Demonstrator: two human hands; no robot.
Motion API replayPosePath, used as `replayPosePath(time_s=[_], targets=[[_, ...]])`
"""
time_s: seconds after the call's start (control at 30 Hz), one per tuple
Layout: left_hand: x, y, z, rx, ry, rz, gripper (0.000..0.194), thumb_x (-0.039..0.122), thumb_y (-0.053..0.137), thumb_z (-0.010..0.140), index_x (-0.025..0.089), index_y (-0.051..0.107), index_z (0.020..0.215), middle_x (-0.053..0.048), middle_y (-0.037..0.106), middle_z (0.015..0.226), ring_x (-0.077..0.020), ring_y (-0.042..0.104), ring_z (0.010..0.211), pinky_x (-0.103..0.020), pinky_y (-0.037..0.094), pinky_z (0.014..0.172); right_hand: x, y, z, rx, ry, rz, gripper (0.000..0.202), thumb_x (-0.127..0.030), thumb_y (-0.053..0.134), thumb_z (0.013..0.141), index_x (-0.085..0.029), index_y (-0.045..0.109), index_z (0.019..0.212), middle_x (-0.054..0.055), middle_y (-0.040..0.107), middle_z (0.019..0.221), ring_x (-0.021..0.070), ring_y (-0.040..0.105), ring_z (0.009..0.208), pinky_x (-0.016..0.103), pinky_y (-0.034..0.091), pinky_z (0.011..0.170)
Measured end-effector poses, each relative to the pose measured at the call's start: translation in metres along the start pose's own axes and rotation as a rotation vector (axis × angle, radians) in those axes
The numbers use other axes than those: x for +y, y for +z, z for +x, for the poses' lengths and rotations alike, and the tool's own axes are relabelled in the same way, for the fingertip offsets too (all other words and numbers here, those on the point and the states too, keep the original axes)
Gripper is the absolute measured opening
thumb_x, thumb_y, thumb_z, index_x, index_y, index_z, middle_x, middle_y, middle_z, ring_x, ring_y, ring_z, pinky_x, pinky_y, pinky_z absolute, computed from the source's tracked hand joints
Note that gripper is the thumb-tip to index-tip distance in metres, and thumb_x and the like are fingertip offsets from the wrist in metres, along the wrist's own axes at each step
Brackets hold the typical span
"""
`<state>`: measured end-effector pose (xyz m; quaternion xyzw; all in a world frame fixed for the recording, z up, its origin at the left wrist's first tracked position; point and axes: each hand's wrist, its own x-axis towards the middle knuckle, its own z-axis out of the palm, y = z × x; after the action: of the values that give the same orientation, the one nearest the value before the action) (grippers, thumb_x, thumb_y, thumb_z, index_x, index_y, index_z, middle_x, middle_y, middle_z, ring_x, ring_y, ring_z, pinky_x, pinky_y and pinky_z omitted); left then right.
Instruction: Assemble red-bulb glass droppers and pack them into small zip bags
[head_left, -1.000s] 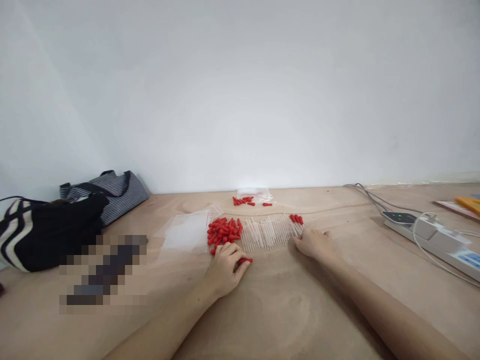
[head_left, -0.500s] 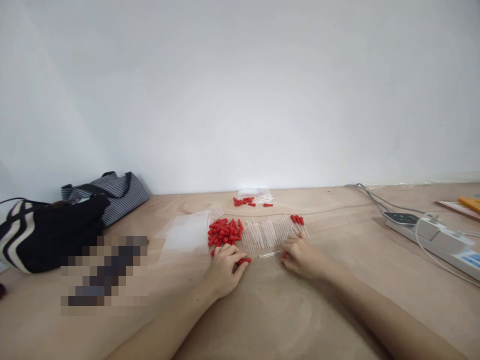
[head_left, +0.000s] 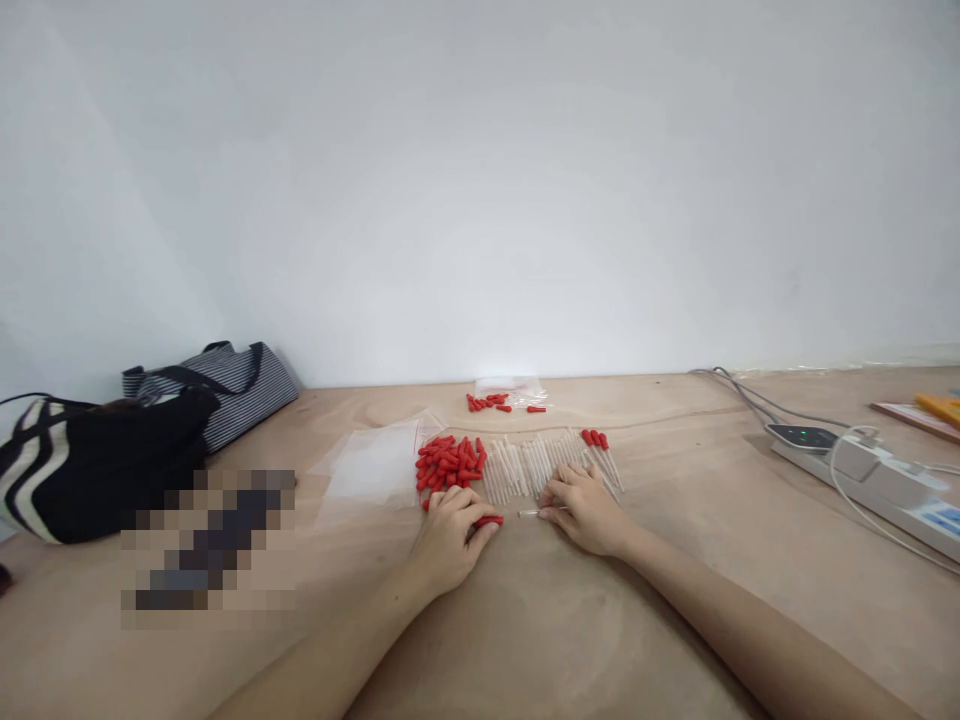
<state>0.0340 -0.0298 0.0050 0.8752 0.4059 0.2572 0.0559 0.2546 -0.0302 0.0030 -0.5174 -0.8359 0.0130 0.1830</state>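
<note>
My left hand (head_left: 448,540) rests on the table with its fingers closed on a red rubber dropper bulb (head_left: 491,520), whose end sticks out to the right. A heap of red dropper bulbs (head_left: 450,465) lies just beyond that hand. My right hand (head_left: 589,510) is closed on a clear dropper tube (head_left: 529,514), its left end pointing at the bulb with a small gap between them. Behind my right hand lies a row of clear tubes (head_left: 506,475). At the row's right end, a few droppers (head_left: 595,439) have red bulbs on their tops.
Clear plastic bags (head_left: 367,470) lie left of the heap. More red bulbs (head_left: 487,402) and a small clear bag (head_left: 510,385) are near the wall. A striped bag (head_left: 251,390) and a black bag (head_left: 127,460) stand left; a power strip (head_left: 885,485) lies right.
My right hand has slid a little to the left along the tube, so less of the tube shows. My left hand stays nearly still with the bulb.
</note>
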Motion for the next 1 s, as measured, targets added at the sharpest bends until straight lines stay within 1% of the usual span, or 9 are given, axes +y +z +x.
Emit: replayPosePath(time_s=[0.1, 0.23, 0.4, 0.63, 0.8, 0.9, 1.0], targets=[[-0.001, 0.000, 0.000, 0.011, -0.006, -0.014, 0.010, 0.022, 0.051, 0.082, 0.022, 0.062, 0.083, 0.000, 0.062, 0.081, -0.0178, 0.052, 0.080, -0.033, 0.030, 0.072, -0.004, 0.002, -0.003, 0.054, -0.009, 0.002, 0.009, -0.024, 0.048, 0.082, -0.019, 0.055, 0.079, 0.003, 0.057, 0.089, 0.0182, 0.047, 0.088, 0.033, 0.024, 0.076], [-0.002, 0.001, 0.000, 0.032, -0.034, -0.015, 0.006, 0.020, 0.054, 0.080, 0.020, 0.059, 0.084, 0.000, 0.063, 0.082, -0.0182, 0.053, 0.082, -0.033, 0.029, 0.074, -0.013, 0.004, -0.008, 0.118, -0.017, 0.083, 0.012, -0.018, 0.041, 0.085, -0.018, 0.051, 0.079, 0.001, 0.060, 0.080, 0.0154, 0.050, 0.080, 0.037, 0.020, 0.083], [-0.003, 0.003, 0.000, 0.042, -0.052, -0.014, 0.005, 0.020, 0.053, 0.081, 0.020, 0.057, 0.085, 0.000, 0.063, 0.084, -0.0180, 0.053, 0.082, -0.033, 0.029, 0.075, -0.022, 0.007, -0.009, 0.159, -0.014, 0.113, 0.013, -0.019, 0.040, 0.085, -0.019, 0.050, 0.077, 0.000, 0.063, 0.078, 0.0145, 0.053, 0.079, 0.038, 0.018, 0.085], [0.000, 0.002, 0.002, 0.041, -0.025, -0.020, 0.006, 0.020, 0.053, 0.081, 0.021, 0.056, 0.085, 0.001, 0.063, 0.084, -0.0173, 0.053, 0.082, -0.033, 0.027, 0.074, -0.026, 0.008, -0.009, 0.154, -0.004, 0.114, 0.015, -0.020, 0.040, 0.086, -0.020, 0.054, 0.078, -0.001, 0.063, 0.077, 0.0132, 0.054, 0.078, 0.036, 0.019, 0.083], [0.002, 0.002, 0.002, 0.037, -0.010, -0.031, 0.008, 0.021, 0.052, 0.081, 0.022, 0.059, 0.084, 0.002, 0.064, 0.079, -0.0168, 0.054, 0.080, -0.034, 0.026, 0.074, -0.028, 0.008, -0.011, 0.120, -0.024, 0.148, 0.018, -0.023, 0.041, 0.085, -0.023, 0.058, 0.078, -0.001, 0.063, 0.071, 0.0151, 0.051, 0.079, 0.037, 0.018, 0.082], [0.003, 0.003, 0.001, 0.039, -0.039, -0.057, 0.009, 0.021, 0.052, 0.081, 0.023, 0.061, 0.082, 0.002, 0.064, 0.077, -0.0170, 0.054, 0.078, -0.035, 0.027, 0.075, -0.029, 0.009, -0.013, 0.126, -0.023, 0.200, 0.017, -0.022, 0.043, 0.084, -0.022, 0.058, 0.076, -0.002, 0.063, 0.071, 0.0142, 0.050, 0.077, 0.037, 0.018, 0.082], [0.005, 0.005, 0.000, 0.065, -0.112, -0.115, 0.010, 0.022, 0.050, 0.080, 0.022, 0.061, 0.081, 0.001, 0.064, 0.078, -0.0174, 0.055, 0.077, -0.036, 0.030, 0.076, -0.032, 0.009, -0.014, 0.135, -0.026, 0.223, 0.017, -0.021, 0.043, 0.084, -0.022, 0.057, 0.075, -0.003, 0.062, 0.069, 0.0129, 0.050, 0.075, 0.035, 0.019, 0.081]])
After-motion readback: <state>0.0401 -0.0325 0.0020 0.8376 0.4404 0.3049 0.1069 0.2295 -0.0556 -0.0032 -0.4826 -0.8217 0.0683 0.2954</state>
